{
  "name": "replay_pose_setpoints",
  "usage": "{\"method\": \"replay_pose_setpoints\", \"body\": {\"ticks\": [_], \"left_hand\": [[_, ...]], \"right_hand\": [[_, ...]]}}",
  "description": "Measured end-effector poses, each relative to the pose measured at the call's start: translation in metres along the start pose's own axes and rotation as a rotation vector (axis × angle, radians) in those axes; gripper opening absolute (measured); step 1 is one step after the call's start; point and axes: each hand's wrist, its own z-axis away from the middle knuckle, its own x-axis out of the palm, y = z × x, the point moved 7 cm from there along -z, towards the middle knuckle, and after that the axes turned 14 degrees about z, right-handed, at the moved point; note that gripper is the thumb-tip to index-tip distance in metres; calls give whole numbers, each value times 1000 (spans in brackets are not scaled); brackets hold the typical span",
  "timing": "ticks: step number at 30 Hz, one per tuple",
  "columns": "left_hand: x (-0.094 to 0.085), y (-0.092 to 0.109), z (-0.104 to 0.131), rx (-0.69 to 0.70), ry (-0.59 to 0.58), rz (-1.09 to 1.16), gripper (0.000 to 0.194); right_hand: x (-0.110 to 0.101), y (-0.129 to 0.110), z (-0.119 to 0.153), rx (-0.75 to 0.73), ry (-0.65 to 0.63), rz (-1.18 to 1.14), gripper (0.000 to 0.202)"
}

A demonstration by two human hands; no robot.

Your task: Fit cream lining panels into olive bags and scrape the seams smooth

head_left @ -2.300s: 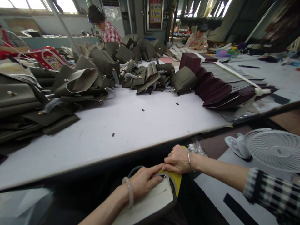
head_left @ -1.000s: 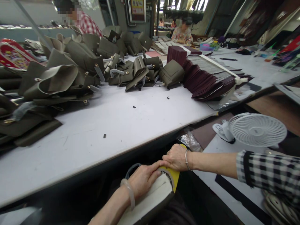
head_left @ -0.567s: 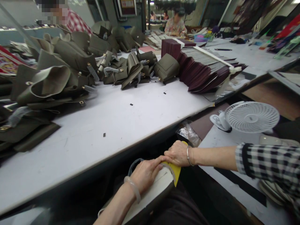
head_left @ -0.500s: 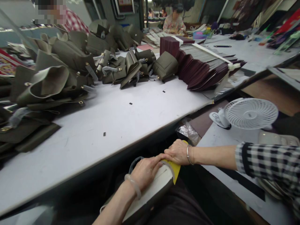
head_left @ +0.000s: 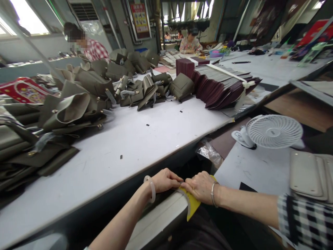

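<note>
Across my lap lies a long off-white padded form (head_left: 159, 217) with a rounded top. At its right end hangs a yellow sheet piece (head_left: 194, 205) with a curved grey edge. My right hand (head_left: 201, 187) is closed on the upper part of this piece, its thumb pressed along the edge. My left hand (head_left: 166, 180) pinches close to the right fingertips, at the far corner of the yellow piece. What lies between the left fingertips is hidden. A pale bangle circles my left wrist, a thin metal one my right.
Olive-green bag parts (head_left: 75, 111) with clasps are heaped on the white table (head_left: 145, 146). Behind stands a tied stack of maroon pieces (head_left: 215, 86). A white fan (head_left: 274, 132) and beige flat pieces (head_left: 307, 173) are at the right. Two people sit farther back.
My left hand has lifted off the top of the white form to its far side, its fingertips now pinched beside my right hand. The view has tilted upward slightly.
</note>
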Motion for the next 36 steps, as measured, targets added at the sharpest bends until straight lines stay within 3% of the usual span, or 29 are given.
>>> {"method": "replay_pose_setpoints", "body": {"ticks": [5, 7, 12, 16, 19, 23, 27, 32, 36], "left_hand": [[-4, -6, -2, -27, 31, 104, 38], [-6, -8, -2, -35, 40, 127, 41], [-6, -5, -2, -42, 32, 123, 41], [-5, 0, -2, -40, 41, 62, 38], [-4, 2, -1, -27, 55, 6, 33], [-2, -1, 0, -15, 93, -69, 30], [-2, -4, 1, -2, 125, -115, 31], [-3, 0, 1, 46, 188, -155, 26], [-3, 2, 14, 60, 282, -143, 23]], "right_hand": [[8, 3, 15, 30, 18, -133, 62], [19, 6, 24, 46, 2, -284, 63], [47, 22, 38, 267, -31, -1262, 62], [43, 7, 22, 159, -145, -1764, 69], [43, 4, 5, 185, -130, -1679, 69], [47, 7, -7, 305, 8, -1403, 45], [38, 4, -7, 250, 75, -1255, 28], [29, -5, -10, 188, 64, -891, 36], [30, -15, -7, 160, 186, -780, 42]]}}
